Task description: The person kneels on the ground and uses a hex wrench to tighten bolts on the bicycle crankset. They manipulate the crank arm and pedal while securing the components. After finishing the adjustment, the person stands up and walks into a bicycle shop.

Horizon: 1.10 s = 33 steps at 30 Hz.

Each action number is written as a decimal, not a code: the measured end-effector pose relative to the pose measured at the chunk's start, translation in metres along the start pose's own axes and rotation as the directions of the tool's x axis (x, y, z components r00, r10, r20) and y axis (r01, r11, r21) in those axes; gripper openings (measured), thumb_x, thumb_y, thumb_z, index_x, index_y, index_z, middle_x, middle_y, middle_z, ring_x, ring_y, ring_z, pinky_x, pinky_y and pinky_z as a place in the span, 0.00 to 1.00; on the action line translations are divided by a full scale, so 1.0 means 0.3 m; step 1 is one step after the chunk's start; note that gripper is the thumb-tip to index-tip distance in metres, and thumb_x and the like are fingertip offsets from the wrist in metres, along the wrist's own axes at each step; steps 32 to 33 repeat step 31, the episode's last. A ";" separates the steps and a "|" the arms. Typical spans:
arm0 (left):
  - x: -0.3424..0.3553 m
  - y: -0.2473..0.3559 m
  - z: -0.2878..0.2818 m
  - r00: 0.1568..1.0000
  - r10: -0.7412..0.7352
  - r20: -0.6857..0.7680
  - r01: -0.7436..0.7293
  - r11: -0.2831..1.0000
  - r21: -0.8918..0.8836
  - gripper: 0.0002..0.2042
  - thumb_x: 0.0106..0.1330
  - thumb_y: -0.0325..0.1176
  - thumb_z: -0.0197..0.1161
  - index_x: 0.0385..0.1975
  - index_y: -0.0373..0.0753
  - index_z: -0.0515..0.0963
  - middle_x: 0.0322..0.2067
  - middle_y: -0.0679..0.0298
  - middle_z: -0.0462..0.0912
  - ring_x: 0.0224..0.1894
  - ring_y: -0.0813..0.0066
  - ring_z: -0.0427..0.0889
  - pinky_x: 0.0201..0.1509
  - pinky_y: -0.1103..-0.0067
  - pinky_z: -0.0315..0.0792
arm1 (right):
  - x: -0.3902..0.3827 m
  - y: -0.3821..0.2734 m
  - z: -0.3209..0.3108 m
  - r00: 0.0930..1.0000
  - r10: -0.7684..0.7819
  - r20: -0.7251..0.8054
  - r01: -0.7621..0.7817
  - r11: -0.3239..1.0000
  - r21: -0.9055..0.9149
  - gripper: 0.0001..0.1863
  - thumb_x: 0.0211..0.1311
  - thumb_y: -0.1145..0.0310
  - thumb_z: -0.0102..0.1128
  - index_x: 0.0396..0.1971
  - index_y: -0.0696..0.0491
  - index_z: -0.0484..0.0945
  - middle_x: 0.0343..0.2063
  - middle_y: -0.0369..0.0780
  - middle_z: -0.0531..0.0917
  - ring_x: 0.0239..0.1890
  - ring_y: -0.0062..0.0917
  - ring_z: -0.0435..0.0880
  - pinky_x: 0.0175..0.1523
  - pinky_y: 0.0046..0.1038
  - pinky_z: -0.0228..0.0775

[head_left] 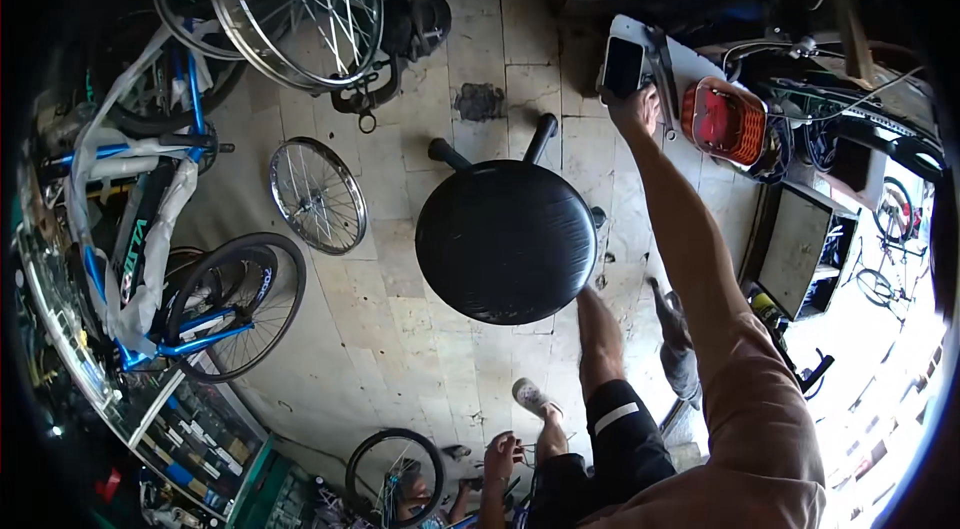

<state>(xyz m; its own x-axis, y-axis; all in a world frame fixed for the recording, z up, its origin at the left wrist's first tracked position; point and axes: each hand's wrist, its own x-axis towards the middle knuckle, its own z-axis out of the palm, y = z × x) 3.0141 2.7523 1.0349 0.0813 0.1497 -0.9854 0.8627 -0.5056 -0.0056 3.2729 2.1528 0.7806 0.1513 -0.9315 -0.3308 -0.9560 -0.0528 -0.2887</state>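
Observation:
My right arm stretches far forward, and my right hand (637, 111) is closed at the near end of a phone (623, 66) with a dark screen. The phone is over the corner of a pale worktop (693, 67). A dark, flat tool (662, 79) lies just right of the hand, beside a red-orange basket (722, 119). Low in the picture, left of my legs, my left hand (502, 453) has its fingers curled. Something thin shows by its fingertips, too small to make out. Between the hands stands a round black stool (506, 242).
Bare wheel rims (300, 4) and a loose spoked wheel (318, 196) are at the left. Near them stands a blue bicycle (190, 154) partly wrapped in plastic. A tyred wheel (395, 477) is at the bottom. A metal cabinet (795, 249) stands right, by a bright doorway.

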 end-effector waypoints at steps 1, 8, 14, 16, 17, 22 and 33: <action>-0.017 -0.035 -0.009 0.995 -0.101 -0.003 0.102 0.994 0.036 0.16 0.70 0.39 0.52 0.52 0.37 0.70 0.38 0.55 0.81 0.35 0.66 0.83 0.35 0.73 0.78 | 0.018 -0.025 0.034 1.000 0.016 0.000 -0.016 1.000 -0.026 0.55 0.35 0.39 0.72 0.56 0.62 0.56 0.53 0.55 0.66 0.58 0.46 0.66 0.60 0.40 0.63; -0.011 -0.188 -0.080 0.927 0.372 0.047 -0.337 0.775 0.535 0.16 0.70 0.40 0.51 0.47 0.32 0.72 0.37 0.57 0.81 0.34 0.69 0.82 0.34 0.74 0.78 | 0.090 -0.044 0.077 0.990 0.143 -0.007 -0.143 0.983 -0.117 0.62 0.30 0.43 0.75 0.61 0.63 0.49 0.54 0.56 0.64 0.60 0.46 0.62 0.62 0.38 0.60; -0.139 0.306 0.153 0.974 0.211 0.077 -0.213 0.977 0.022 0.14 0.68 0.36 0.55 0.48 0.36 0.72 0.36 0.54 0.82 0.35 0.69 0.83 0.34 0.76 0.78 | 0.099 -0.004 -0.062 0.944 0.289 0.159 -0.325 0.899 0.295 0.58 0.30 0.49 0.77 0.59 0.65 0.55 0.52 0.54 0.70 0.58 0.43 0.67 0.60 0.37 0.62; -0.148 0.305 0.196 0.896 0.417 0.152 -0.442 0.807 0.391 0.14 0.66 0.34 0.57 0.49 0.35 0.72 0.35 0.54 0.81 0.34 0.67 0.83 0.35 0.76 0.77 | 0.023 0.019 -0.165 0.867 0.009 0.499 -0.392 0.630 0.671 0.42 0.35 0.61 0.76 0.51 0.62 0.64 0.35 0.44 0.79 0.36 0.27 0.79 0.41 0.30 0.73; -0.194 0.362 0.233 0.790 0.548 0.273 -0.613 0.708 0.352 0.15 0.65 0.33 0.58 0.49 0.35 0.71 0.37 0.52 0.80 0.35 0.62 0.83 0.37 0.74 0.76 | -0.053 0.051 -0.223 0.797 -0.113 0.593 -0.486 0.462 0.742 0.43 0.36 0.62 0.74 0.54 0.61 0.62 0.37 0.43 0.78 0.38 0.26 0.77 0.42 0.29 0.73; -0.343 0.423 0.202 0.431 0.468 0.772 -0.897 0.130 0.422 0.22 0.64 0.43 0.59 0.53 0.39 0.65 0.43 0.42 0.76 0.43 0.44 0.77 0.45 0.59 0.73 | -0.639 0.243 -0.691 0.566 -0.598 0.567 -0.595 0.179 0.783 0.46 0.45 0.70 0.66 0.65 0.56 0.53 0.48 0.40 0.73 0.49 0.23 0.71 0.48 0.26 0.69; -0.439 0.450 0.116 0.280 -0.250 0.927 -0.715 -0.699 0.028 0.27 0.56 0.50 0.62 0.57 0.50 0.70 0.57 0.49 0.66 0.59 0.45 0.65 0.63 0.63 0.59 | -1.642 0.488 -1.383 0.780 -0.613 0.126 -0.044 0.147 0.988 0.49 0.40 0.67 0.70 0.65 0.54 0.52 0.54 0.39 0.67 0.59 0.24 0.62 0.65 0.29 0.51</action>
